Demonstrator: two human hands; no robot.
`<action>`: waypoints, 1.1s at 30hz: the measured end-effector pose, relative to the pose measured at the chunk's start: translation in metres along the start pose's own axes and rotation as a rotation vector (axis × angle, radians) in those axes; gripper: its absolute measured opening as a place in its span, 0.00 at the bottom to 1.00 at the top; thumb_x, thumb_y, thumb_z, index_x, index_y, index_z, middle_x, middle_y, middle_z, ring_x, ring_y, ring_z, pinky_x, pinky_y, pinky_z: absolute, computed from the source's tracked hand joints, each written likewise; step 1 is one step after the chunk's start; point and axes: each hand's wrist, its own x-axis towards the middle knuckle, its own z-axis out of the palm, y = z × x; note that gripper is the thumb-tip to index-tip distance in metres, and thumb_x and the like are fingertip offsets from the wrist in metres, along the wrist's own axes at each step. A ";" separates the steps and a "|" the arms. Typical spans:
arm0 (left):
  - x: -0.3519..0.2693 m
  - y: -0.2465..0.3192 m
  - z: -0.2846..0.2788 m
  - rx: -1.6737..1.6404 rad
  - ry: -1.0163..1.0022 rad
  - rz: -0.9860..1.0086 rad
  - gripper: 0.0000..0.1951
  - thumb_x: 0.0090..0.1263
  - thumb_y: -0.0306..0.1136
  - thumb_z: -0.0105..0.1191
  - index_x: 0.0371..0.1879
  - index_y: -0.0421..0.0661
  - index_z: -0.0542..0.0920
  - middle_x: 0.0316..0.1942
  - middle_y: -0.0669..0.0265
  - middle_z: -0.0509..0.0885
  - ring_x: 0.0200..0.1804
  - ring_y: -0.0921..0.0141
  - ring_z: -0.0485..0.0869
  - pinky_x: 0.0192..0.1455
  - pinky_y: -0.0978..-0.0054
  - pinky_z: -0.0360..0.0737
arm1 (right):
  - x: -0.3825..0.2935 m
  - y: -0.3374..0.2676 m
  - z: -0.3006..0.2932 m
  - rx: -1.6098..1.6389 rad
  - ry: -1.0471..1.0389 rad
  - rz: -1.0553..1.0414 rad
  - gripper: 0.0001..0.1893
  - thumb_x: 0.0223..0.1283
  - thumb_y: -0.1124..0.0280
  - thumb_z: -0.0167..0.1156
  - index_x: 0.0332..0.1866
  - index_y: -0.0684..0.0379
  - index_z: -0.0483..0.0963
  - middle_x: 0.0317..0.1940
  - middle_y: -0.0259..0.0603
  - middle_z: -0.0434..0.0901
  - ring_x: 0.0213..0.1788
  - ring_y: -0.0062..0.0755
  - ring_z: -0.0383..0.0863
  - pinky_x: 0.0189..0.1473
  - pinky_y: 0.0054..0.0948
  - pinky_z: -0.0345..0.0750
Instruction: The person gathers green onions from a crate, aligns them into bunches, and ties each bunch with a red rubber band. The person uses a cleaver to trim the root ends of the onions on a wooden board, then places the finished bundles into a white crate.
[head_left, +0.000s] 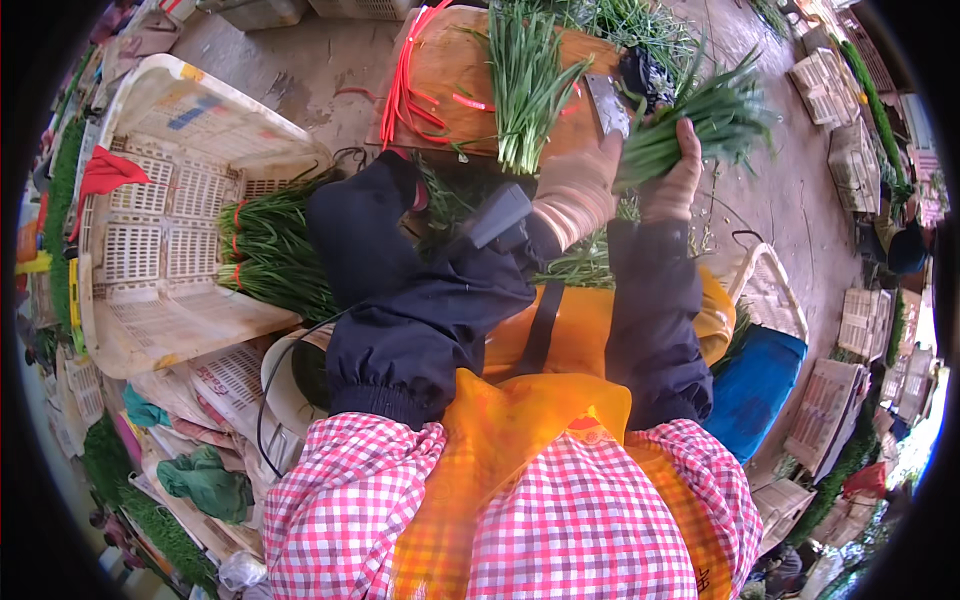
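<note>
A loose bunch of long green leafy stalks (694, 127) is held up at the right of the wooden board, its tips blurred. My right hand (681, 161) grips it from the right, thumb up. My left hand (611, 154) is at the left side of the same bunch, its fingers partly hidden, so its hold is unclear. Just beyond my left hand, a broad metal blade (607, 105) lies at the board's right edge. Another bunch of green stalks (521, 97) rests on the wooden board (450, 67), pale ends towards me, across a red strip. More red strips (409, 82) hang at the board's left.
At left, a white plastic crate (202, 300) on its side holds green bundles (277, 225) tied with red bands. A white bucket (281, 382) stands below it. Loose greens (645, 30) lie beyond the board. A blue object (757, 390) and a white basket (784, 292) are at right.
</note>
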 end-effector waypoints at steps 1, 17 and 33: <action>0.010 -0.006 -0.001 -0.097 0.011 -0.057 0.30 0.58 0.40 0.64 0.60 0.52 0.69 0.44 0.53 0.83 0.47 0.51 0.83 0.48 0.58 0.80 | 0.016 0.001 0.009 -0.083 0.017 0.034 0.15 0.63 0.61 0.62 0.47 0.62 0.78 0.39 0.41 0.84 0.40 0.36 0.83 0.49 0.35 0.80; 0.002 -0.169 -0.046 -0.071 -0.238 -0.350 0.31 0.64 0.53 0.58 0.61 0.44 0.76 0.49 0.52 0.85 0.55 0.55 0.82 0.60 0.65 0.77 | 0.161 0.153 0.017 -1.258 -0.130 0.277 0.53 0.51 0.51 0.70 0.75 0.66 0.49 0.63 0.57 0.72 0.64 0.47 0.71 0.68 0.36 0.63; 0.030 -0.193 0.007 0.169 -0.301 -0.288 0.11 0.62 0.34 0.55 0.42 0.53 0.86 0.43 0.56 0.87 0.49 0.54 0.84 0.52 0.59 0.81 | 0.148 0.185 0.032 -1.346 0.095 -0.124 0.51 0.44 0.64 0.76 0.72 0.69 0.54 0.58 0.55 0.77 0.57 0.43 0.78 0.58 0.32 0.75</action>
